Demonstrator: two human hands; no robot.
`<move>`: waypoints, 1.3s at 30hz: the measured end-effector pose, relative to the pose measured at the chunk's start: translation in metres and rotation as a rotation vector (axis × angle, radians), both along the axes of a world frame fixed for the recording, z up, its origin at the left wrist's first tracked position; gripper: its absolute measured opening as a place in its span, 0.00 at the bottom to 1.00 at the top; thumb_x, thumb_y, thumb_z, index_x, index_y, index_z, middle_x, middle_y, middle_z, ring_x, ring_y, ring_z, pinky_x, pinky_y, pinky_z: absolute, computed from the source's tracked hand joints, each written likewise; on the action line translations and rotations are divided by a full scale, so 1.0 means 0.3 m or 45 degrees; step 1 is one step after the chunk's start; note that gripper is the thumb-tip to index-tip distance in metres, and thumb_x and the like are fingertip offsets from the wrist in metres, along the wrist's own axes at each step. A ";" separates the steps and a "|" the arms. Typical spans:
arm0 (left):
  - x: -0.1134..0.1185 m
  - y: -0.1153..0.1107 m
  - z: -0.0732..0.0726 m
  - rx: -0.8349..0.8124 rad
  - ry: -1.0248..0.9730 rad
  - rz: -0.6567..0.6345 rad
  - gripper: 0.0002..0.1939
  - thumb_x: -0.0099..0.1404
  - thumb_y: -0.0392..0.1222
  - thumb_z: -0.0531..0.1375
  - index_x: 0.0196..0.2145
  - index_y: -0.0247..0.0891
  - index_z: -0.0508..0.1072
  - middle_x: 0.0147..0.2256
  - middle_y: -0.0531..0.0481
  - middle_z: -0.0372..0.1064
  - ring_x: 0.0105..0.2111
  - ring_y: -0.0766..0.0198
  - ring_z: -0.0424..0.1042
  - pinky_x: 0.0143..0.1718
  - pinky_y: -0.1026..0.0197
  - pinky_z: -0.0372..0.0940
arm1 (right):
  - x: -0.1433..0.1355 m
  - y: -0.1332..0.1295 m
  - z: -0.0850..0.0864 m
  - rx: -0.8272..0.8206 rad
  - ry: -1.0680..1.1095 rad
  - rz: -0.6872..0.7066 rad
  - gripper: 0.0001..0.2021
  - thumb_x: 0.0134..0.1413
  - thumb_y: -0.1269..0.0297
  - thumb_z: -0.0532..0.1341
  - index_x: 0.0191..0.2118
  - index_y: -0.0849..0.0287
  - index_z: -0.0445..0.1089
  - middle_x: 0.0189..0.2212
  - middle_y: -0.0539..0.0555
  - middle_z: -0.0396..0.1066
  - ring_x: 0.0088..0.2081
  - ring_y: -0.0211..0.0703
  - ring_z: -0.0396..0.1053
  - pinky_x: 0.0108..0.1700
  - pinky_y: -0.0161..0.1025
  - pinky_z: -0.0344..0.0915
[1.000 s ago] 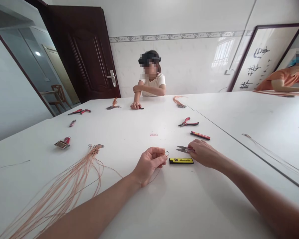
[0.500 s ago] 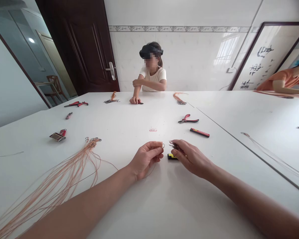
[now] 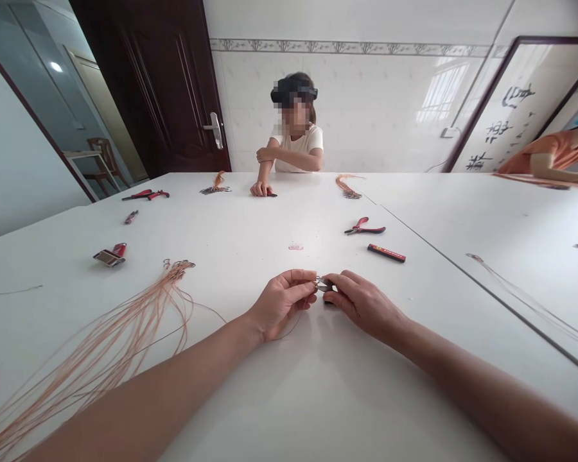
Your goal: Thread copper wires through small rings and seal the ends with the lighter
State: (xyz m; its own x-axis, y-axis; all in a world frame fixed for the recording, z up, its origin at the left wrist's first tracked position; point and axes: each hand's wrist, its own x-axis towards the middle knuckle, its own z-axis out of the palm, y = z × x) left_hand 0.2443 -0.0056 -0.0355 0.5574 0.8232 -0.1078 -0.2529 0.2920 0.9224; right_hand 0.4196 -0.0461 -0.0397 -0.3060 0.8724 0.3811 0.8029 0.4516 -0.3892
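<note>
My left hand (image 3: 286, 301) pinches a small metal hook (image 3: 318, 280) between thumb and fingers, with a thin line hanging below it. My right hand (image 3: 361, 298) is closed on small metal snips (image 3: 324, 284), whose blades touch or nearly touch the hook. Part of a dark object (image 3: 328, 298) shows on the table beneath my right hand. To the left of my left hand lies a bundle of orange lines (image 3: 149, 301) with metal hooks (image 3: 185, 264) at its far end.
On the white table (image 3: 289, 398) lie red-handled pliers (image 3: 365, 227), a red and black box cutter (image 3: 386, 253), a red item (image 3: 110, 255), more pliers (image 3: 147, 194) and loose lines (image 3: 525, 289). A person (image 3: 296, 138) sits opposite; another person (image 3: 559, 157) leans at the far right.
My right hand has moved slightly left, bringing the snips up to the hook in my left hand. The yellow part of the object beneath is now covered. The view has shifted slightly.
</note>
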 end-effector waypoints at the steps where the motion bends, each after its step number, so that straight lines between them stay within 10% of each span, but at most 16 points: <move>1: 0.000 0.000 -0.001 0.004 0.005 0.001 0.08 0.51 0.38 0.61 0.32 0.38 0.72 0.28 0.53 0.65 0.26 0.72 0.63 0.31 0.64 0.56 | 0.000 0.001 0.000 0.000 -0.015 -0.009 0.14 0.58 0.59 0.45 0.42 0.57 0.62 0.27 0.53 0.61 0.27 0.37 0.59 0.30 0.35 0.58; 12: 0.001 -0.002 0.008 0.020 0.049 0.000 0.11 0.50 0.39 0.62 0.34 0.37 0.70 0.28 0.52 0.64 0.27 0.71 0.64 0.31 0.64 0.57 | 0.006 0.011 0.003 0.094 -0.069 -0.016 0.12 0.59 0.61 0.45 0.34 0.58 0.63 0.22 0.50 0.59 0.24 0.36 0.57 0.26 0.33 0.55; 23: 0.001 -0.012 0.004 0.122 0.181 0.037 0.16 0.49 0.39 0.63 0.38 0.39 0.67 0.30 0.52 0.66 0.29 0.69 0.65 0.34 0.61 0.58 | 0.149 0.104 -0.037 -0.146 -0.131 -0.544 0.10 0.54 0.59 0.50 0.38 0.56 0.63 0.31 0.53 0.67 0.30 0.41 0.64 0.28 0.36 0.58; 31: 0.004 -0.013 -0.002 0.186 0.185 0.033 0.15 0.50 0.40 0.62 0.38 0.40 0.67 0.29 0.53 0.66 0.29 0.69 0.65 0.34 0.61 0.57 | 0.088 0.061 -0.009 0.164 0.004 -0.383 0.12 0.54 0.60 0.50 0.32 0.57 0.69 0.32 0.55 0.69 0.39 0.46 0.62 0.41 0.44 0.56; 39: 0.011 -0.016 -0.005 0.267 0.202 -0.015 0.14 0.52 0.41 0.61 0.38 0.39 0.66 0.28 0.54 0.65 0.29 0.70 0.64 0.33 0.63 0.57 | -0.031 -0.022 0.036 -0.348 0.599 -0.101 0.12 0.52 0.55 0.52 0.30 0.57 0.68 0.26 0.50 0.68 0.24 0.34 0.59 0.25 0.33 0.55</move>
State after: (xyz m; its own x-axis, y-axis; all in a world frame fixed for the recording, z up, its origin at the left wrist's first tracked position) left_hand 0.2477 -0.0104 -0.0372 0.5570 0.8302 -0.0222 -0.0981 0.0922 0.9909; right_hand 0.4103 -0.0528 -0.0288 -0.0861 0.9723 0.2173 0.5412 0.2288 -0.8092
